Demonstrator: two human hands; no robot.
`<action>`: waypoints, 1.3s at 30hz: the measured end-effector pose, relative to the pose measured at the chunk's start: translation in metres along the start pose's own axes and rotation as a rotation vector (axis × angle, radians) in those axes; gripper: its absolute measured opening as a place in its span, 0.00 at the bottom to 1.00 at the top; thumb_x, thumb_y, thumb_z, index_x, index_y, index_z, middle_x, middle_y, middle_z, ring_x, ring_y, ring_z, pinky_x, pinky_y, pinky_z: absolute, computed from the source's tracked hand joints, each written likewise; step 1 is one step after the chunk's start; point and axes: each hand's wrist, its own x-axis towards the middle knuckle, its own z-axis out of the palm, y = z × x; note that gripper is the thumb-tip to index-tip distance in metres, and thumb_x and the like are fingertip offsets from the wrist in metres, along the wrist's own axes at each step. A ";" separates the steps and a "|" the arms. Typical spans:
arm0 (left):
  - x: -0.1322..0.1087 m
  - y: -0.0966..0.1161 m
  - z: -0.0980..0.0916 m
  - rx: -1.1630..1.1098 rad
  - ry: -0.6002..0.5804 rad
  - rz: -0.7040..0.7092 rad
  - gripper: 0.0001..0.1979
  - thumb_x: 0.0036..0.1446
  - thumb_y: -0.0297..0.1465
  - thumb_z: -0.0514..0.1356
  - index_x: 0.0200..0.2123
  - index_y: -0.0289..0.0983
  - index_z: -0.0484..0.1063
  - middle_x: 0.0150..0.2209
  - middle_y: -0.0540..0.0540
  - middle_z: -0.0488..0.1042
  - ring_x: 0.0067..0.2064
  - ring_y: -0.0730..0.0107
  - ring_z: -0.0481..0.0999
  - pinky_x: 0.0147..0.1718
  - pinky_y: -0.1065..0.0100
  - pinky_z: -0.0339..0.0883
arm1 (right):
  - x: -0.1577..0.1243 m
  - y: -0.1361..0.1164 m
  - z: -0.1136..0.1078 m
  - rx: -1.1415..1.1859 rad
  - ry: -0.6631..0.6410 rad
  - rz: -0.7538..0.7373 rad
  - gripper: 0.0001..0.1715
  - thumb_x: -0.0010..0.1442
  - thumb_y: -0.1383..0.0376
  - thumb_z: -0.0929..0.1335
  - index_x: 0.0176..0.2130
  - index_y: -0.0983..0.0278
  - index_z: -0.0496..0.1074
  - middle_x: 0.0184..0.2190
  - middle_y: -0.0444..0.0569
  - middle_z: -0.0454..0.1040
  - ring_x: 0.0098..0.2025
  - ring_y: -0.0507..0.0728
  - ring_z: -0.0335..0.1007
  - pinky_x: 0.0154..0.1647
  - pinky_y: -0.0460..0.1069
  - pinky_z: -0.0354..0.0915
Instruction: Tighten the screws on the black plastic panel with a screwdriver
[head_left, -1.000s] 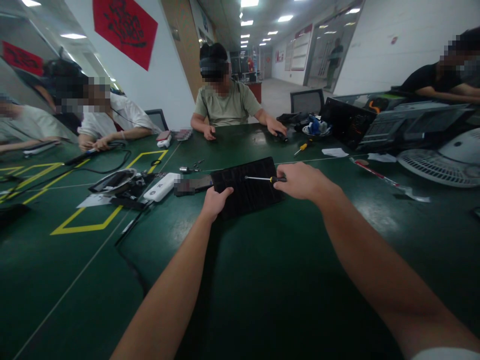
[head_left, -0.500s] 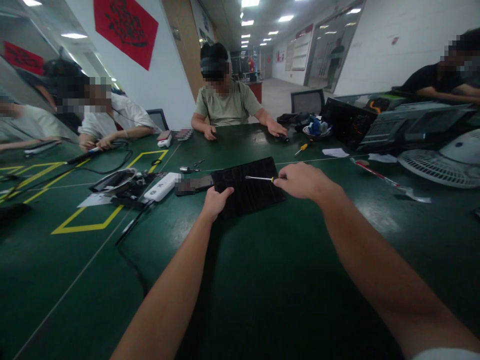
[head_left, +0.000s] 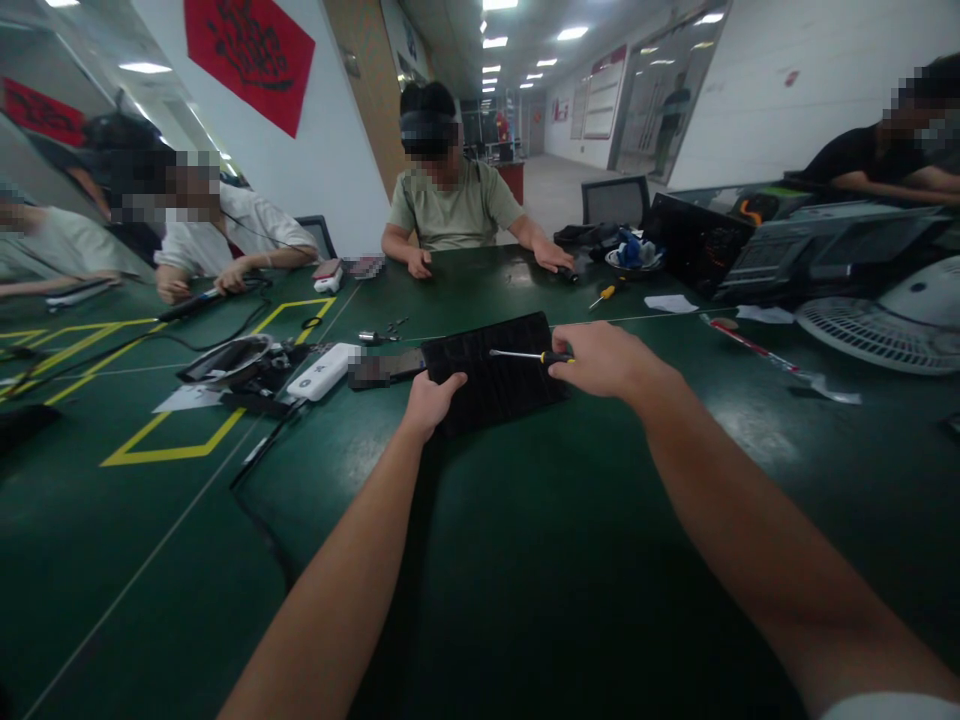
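A flat black ribbed panel (head_left: pixel 495 375) lies on the green table (head_left: pixel 525 560) in front of me. My left hand (head_left: pixel 429 400) is closed on its near left corner, thumb on top. My right hand (head_left: pixel 600 360) is closed round the handle of a small screwdriver (head_left: pixel 525 355) with a yellow and black grip. Its thin shaft points left, lying over the upper middle of the panel. The tip sits at or just above the panel surface; I cannot tell whether it touches.
Left of the panel lie a white box (head_left: pixel 324 372), cables and a dark device (head_left: pixel 229 362). Yellow tape lines (head_left: pixel 180 455) mark the table. A second screwdriver (head_left: pixel 604 295) lies farther back. A fan grille (head_left: pixel 874 335) and black equipment (head_left: pixel 795 255) stand at right. Other people sit around the table.
My hands and the screwdriver have barely moved. The person at the far left has shifted a hand along a dark tool.
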 end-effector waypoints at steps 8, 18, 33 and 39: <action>0.003 -0.003 0.000 0.020 -0.005 0.015 0.21 0.40 0.41 0.74 0.36 0.34 0.81 0.37 0.41 0.84 0.39 0.52 0.83 0.42 0.57 0.76 | -0.001 -0.002 -0.002 -0.008 0.020 0.026 0.15 0.62 0.55 0.70 0.46 0.57 0.78 0.43 0.55 0.80 0.45 0.66 0.75 0.39 0.57 0.65; 0.004 -0.006 -0.001 0.023 -0.009 0.032 0.20 0.41 0.40 0.73 0.37 0.34 0.82 0.37 0.42 0.84 0.40 0.53 0.83 0.43 0.57 0.75 | -0.001 -0.003 -0.002 -0.014 0.035 0.016 0.17 0.62 0.53 0.69 0.46 0.57 0.81 0.42 0.56 0.81 0.47 0.68 0.76 0.40 0.58 0.67; 0.002 -0.001 0.000 0.020 -0.002 0.011 0.20 0.40 0.40 0.73 0.36 0.35 0.81 0.36 0.43 0.84 0.40 0.53 0.83 0.42 0.58 0.75 | -0.003 -0.006 -0.004 -0.062 0.014 0.051 0.22 0.66 0.51 0.65 0.49 0.58 0.82 0.47 0.58 0.82 0.50 0.70 0.76 0.43 0.61 0.69; 0.001 -0.001 0.000 0.027 -0.001 0.017 0.20 0.40 0.40 0.73 0.35 0.35 0.81 0.36 0.43 0.84 0.40 0.53 0.83 0.43 0.58 0.75 | -0.002 -0.005 -0.002 -0.051 -0.021 0.028 0.23 0.68 0.50 0.62 0.46 0.59 0.79 0.46 0.57 0.81 0.49 0.69 0.76 0.42 0.60 0.68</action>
